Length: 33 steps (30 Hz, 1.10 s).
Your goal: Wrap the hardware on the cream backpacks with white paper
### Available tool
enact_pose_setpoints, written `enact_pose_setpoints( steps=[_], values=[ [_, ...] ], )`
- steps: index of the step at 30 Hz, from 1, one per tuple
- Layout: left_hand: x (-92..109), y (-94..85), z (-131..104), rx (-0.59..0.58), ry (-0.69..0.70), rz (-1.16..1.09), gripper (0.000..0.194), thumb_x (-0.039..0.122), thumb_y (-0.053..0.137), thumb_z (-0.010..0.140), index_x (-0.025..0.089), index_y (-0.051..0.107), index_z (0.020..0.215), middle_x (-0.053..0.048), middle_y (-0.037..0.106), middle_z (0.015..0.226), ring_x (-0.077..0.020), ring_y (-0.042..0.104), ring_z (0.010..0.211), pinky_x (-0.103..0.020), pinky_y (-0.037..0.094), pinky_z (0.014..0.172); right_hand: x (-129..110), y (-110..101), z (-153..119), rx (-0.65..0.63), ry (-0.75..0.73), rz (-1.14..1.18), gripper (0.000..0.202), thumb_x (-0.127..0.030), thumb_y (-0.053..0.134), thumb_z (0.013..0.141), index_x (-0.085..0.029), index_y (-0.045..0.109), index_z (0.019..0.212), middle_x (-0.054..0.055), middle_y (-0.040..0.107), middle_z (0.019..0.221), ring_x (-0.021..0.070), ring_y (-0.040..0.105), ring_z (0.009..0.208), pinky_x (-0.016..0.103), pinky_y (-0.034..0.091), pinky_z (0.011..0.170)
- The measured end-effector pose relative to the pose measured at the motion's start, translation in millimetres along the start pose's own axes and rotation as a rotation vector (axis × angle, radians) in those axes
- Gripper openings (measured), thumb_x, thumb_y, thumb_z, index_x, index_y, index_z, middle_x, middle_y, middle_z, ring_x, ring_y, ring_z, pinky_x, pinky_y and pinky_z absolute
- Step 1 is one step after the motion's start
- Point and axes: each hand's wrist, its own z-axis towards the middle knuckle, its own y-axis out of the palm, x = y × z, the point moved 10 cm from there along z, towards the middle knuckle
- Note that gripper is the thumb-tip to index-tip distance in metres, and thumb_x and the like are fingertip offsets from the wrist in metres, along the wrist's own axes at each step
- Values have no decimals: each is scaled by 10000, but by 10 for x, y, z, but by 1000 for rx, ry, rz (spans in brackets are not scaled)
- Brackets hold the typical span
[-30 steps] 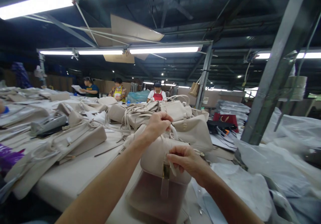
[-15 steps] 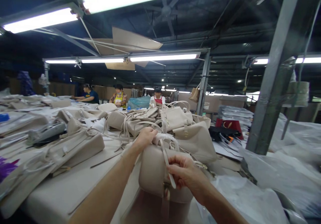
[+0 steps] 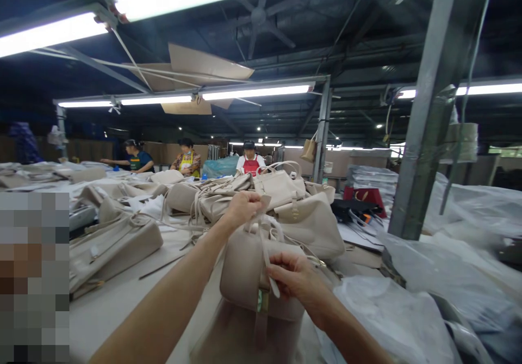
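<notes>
The left hand (image 3: 242,209) sits higher above the smooth beige handbag (image 3: 240,271), at 6 o'clock in view, than half a second ago; the narrow off-white strap (image 3: 275,290) consequently stands nearer upright. Left fingers bunch at its top, grip unconfirmed; the right hand (image 3: 291,271) pinches its lower length. From the bag, a heap of beige bags (image 3: 285,190) bounds 12 o'clock, translucent plastic sheeting (image 3: 387,309) 3 o'clock; pale tabletop (image 3: 118,298) offers room at 9.

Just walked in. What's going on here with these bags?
A person's bare hands are working at a beige handbag. The right hand pinches a narrow pale strap near its lower end, close to a shiny fitting. The left hand pinches a pale piece above the bag. More beige bags are heaped behind.
</notes>
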Motion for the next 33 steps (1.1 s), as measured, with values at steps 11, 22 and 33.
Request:
enact_pose_setpoints(
  steps=[11,22,33],
  values=[
    [381,-83,-848,41,151,36,275,175,554,801,198,782,953,-36,757,846,-187,649,765,-256,466,720,2,81,-79,-96,48,-10,207,-262,681,579,-154,727,750,12,688,661,100,522,565,189,293,464],
    [-92,140,-1152,55,-262,-586,259,286,712,647,170,613,856,60,585,525,-80,501,433,-177,396,452,-167,17,64,92,-115,18,282,-326,730,573,-153,719,795,-11,642,578,93,463,496,197,271,440],
    [-245,395,-1267,-175,-483,-609,139,215,772,589,121,752,689,-33,645,503,-117,587,426,-183,444,410,-114,-37,69,159,-192,207,460,-432,856,536,-146,718,869,10,712,593,138,599,508,237,448,514]
  ],
)
